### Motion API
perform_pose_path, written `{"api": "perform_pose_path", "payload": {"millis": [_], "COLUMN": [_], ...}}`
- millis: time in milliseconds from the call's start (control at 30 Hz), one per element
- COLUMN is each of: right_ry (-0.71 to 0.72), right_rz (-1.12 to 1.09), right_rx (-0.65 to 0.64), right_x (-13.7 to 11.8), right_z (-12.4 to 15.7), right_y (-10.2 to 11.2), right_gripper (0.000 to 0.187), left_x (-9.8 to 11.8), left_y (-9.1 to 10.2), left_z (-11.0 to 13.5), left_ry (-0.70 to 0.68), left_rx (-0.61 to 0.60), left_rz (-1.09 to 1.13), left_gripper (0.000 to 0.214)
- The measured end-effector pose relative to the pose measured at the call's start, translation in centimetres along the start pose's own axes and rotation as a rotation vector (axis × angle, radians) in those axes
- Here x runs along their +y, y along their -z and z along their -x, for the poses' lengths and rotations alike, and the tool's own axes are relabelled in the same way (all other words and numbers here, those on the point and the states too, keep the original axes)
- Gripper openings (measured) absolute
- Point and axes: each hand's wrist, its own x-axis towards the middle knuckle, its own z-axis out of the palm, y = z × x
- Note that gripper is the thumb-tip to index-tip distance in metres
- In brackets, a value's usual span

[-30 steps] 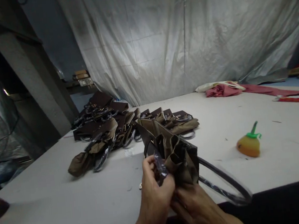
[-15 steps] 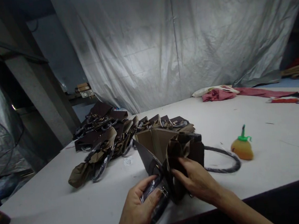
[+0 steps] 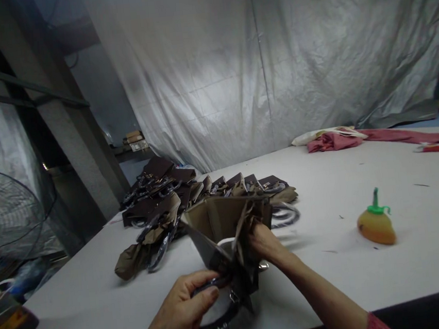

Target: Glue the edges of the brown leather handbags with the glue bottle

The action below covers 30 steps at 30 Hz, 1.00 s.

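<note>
A handbag [image 3: 218, 213] with dark outer panels and an olive-brown inside stands gaping over the white table in front of me. My left hand [image 3: 180, 302] is closed, thumb against fingers, on its near dark handle [image 3: 219, 322], which is wrapped in clear plastic. My right hand [image 3: 266, 242] reaches into the bag by the crumpled brown lining [image 3: 244, 226]; its fingers are hidden there. The other handle [image 3: 289, 214] sticks out at the bag's right side.
Several similar bags [image 3: 161, 201] lie piled behind and to the left. An orange squeeze bottle [image 3: 376, 226] with a green nozzle stands on the right of the table [image 3: 332, 288]. Pink cloth [image 3: 334, 141] lies at the back. A jar [image 3: 10, 324] is at the lower left, below a fan [image 3: 6, 211].
The bag has been turned and its mouth shows wider. My right hand has gone deeper into it, while my left hand has moved left and down with the handle. The view has shifted.
</note>
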Motion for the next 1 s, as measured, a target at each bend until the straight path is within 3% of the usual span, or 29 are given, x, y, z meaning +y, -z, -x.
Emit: {"api": "perform_pose_path", "payload": {"millis": [133, 267, 400, 533, 767, 900, 1000], "right_ry": [0.016, 0.039, 0.017, 0.079, 0.091, 0.014, -0.012], "right_rz": [0.184, 0.352, 0.443, 0.430, 0.388, 0.421, 0.464], "right_rx": [-0.031, -0.134, -0.217, -0.281, -0.243, -0.194, -0.232], "right_x": [1.9, 2.6, 1.5, -0.8, -4.1, -4.4, -3.8], "right_z": [1.1, 2.1, 1.5, -1.1, -6.5, -8.3, -6.9], "right_y": [2.4, 3.9, 2.6, 0.1, -3.2, -2.3, -0.6], "right_gripper": [0.033, 0.034, 0.028, 0.027, 0.031, 0.036, 0.034], "left_x": [-0.5, -1.9, -3.1, -2.7, -2.6, -2.4, -2.4], "left_y": [4.7, 8.2, 8.2, 6.9, 6.6, 7.5, 10.5], "left_z": [0.1, -2.1, -4.2, -4.6, -4.0, -2.1, -0.3], "left_ry": [-0.003, -0.131, -0.153, -0.224, -0.167, -0.129, -0.129], "left_rx": [0.059, 0.329, 0.424, 0.327, 0.200, 0.254, 0.365], "left_rz": [-0.070, -0.381, -0.529, -0.573, -0.493, -0.374, -0.269], "left_gripper": [0.058, 0.050, 0.058, 0.052, 0.048, 0.048, 0.055]}}
